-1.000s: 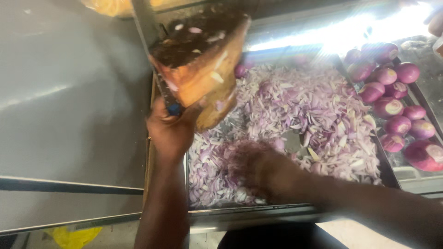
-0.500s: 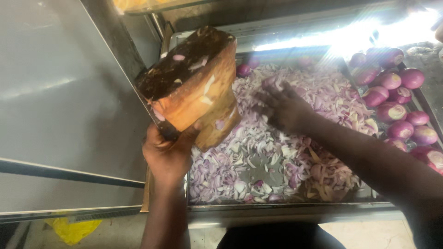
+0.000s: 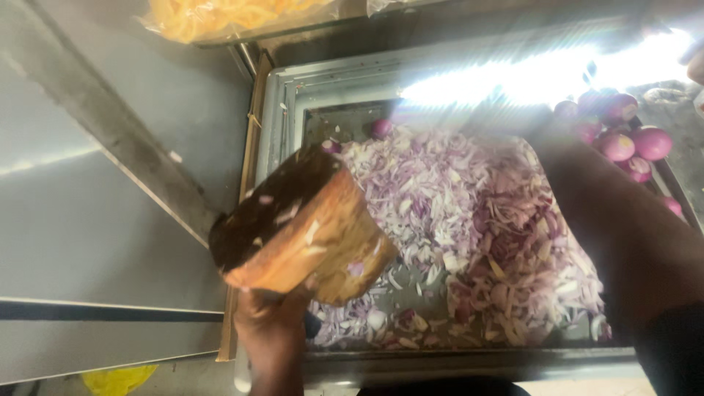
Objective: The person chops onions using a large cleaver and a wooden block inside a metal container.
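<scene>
We see a grey steel counter (image 3: pixel 95 220) left of the metal tray (image 3: pixel 282 110); strong glare (image 3: pixel 543 77) falls across the tray's far edge, a yellow bag (image 3: pixel 117 379) lies below the counter

Wood block (image 3: pixel 304 227): dark brown-black top face, orange-tan sides, flecked with pale onion bits. Chopped onion (image 3: pixel 469 220): mixed purple, pink and white. Whole peeled onions (image 3: pixel 623 139): magenta-purple. Tray (image 3: pixel 286 110): grey steel. Bag (image 3: pixel 220 18): yellow contents.

Tilted wooden block (image 3: pixel 304 231) blocks tray's left (image 3: pixel 282 117), chopped onions (image 3: pixel 469 220) open mid-tray, whole onions (image 3: pixel 620 132) crowd right
</scene>
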